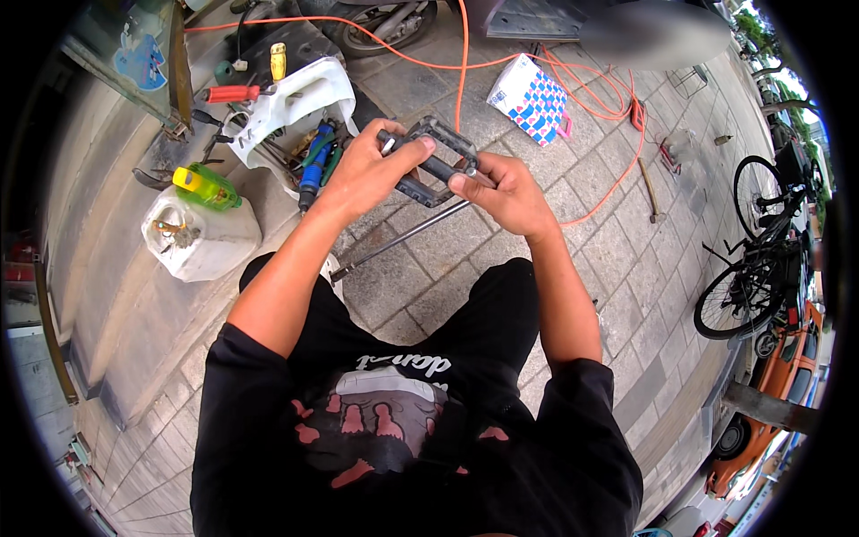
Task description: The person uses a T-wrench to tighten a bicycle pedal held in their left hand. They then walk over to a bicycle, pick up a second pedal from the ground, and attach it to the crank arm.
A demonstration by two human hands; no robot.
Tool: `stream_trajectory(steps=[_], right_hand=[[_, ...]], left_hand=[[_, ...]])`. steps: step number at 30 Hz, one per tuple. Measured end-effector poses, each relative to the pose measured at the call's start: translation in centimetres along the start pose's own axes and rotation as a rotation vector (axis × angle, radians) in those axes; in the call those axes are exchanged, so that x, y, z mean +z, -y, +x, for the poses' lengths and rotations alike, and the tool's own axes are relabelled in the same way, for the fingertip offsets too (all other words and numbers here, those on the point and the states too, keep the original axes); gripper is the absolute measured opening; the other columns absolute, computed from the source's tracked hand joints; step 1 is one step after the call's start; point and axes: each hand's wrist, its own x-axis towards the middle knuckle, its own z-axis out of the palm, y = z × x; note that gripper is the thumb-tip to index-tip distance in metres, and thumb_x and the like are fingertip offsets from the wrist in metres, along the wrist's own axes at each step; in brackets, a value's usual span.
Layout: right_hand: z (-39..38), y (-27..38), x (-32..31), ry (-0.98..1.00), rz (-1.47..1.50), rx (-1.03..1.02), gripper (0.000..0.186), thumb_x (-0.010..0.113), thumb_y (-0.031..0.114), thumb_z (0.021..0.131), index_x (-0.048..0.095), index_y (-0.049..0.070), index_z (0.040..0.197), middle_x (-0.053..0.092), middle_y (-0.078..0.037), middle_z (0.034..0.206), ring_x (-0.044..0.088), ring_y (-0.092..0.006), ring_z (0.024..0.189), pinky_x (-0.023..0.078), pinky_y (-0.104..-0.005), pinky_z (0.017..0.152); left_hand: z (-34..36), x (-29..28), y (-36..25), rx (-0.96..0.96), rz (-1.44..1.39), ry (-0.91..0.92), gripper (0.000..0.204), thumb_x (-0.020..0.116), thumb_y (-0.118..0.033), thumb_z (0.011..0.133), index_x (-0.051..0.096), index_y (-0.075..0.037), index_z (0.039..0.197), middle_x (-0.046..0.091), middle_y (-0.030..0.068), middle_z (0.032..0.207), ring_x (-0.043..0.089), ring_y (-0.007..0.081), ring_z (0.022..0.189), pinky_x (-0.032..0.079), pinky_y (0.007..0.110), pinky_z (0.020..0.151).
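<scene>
We're holding the black pedal [438,167] above the paving [403,291]: left hand [369,170] wrapping its grip on one end, right hand [506,195] pinching the other, metal rod [407,237] showing below.

Daylight falls on grey paving slabs [608,268], pale steps [116,295] along the left.

To the right of the right hand [508,190], open paving [626,268] leaves room to pass; orange cord [465,40] and a checked bag [537,97] obstruct ahead; a white jug [224,234] and tool holder [304,98] block the left; a metal rod [403,239] slants below the pedal [438,168].
</scene>
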Motion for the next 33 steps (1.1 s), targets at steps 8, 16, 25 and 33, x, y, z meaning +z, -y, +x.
stream_trajectory(steps=[8,16,25,33], right_hand=[[0.3,-0.3,0.2,-0.012,-0.018,-0.044,0.034,0.081,0.021,0.091,0.057,0.004,0.074,0.045,0.006,0.063,0.039,-0.0036,0.062,0.033,-0.0284,0.053],[0.1,0.4,0.6,0.013,-0.042,-0.059,0.036,0.080,0.022,0.091,0.055,0.005,0.073,0.045,0.008,0.064,0.038,-0.0028,0.063,0.031,-0.0276,0.053],[0.2,2.0,0.7,0.035,-0.149,-0.056,0.023,0.081,0.016,0.085,0.065,-0.001,0.086,0.061,-0.007,0.067,0.052,-0.0100,0.064,0.044,-0.0333,0.058],[0.7,2.1,0.5,0.003,-0.322,-0.104,0.026,0.081,0.020,0.083,0.065,-0.001,0.087,0.064,-0.016,0.072,0.059,-0.0218,0.063,0.047,-0.0393,0.060]], left_hand=[[-0.4,0.4,-0.2,0.233,0.011,-0.099,0.042,0.082,-0.031,0.088,0.062,-0.005,0.114,0.058,-0.0003,0.086,0.050,0.0064,0.072,0.043,0.025,0.064],[-0.1,-0.5,-0.7,0.103,0.031,-0.007,0.025,0.083,-0.020,0.083,0.072,-0.003,0.098,0.060,-0.0027,0.084,0.053,0.0044,0.074,0.044,0.023,0.064],[-0.4,0.3,0.5,0.294,0.068,-0.173,0.022,0.074,-0.009,0.084,0.070,-0.002,0.105,0.065,0.0010,0.089,0.057,0.0071,0.080,0.048,0.024,0.074],[-0.8,0.3,-0.3,0.341,0.209,-0.254,0.015,0.070,-0.012,0.084,0.069,-0.001,0.095,0.063,0.0029,0.076,0.055,0.0097,0.072,0.049,0.027,0.070]])
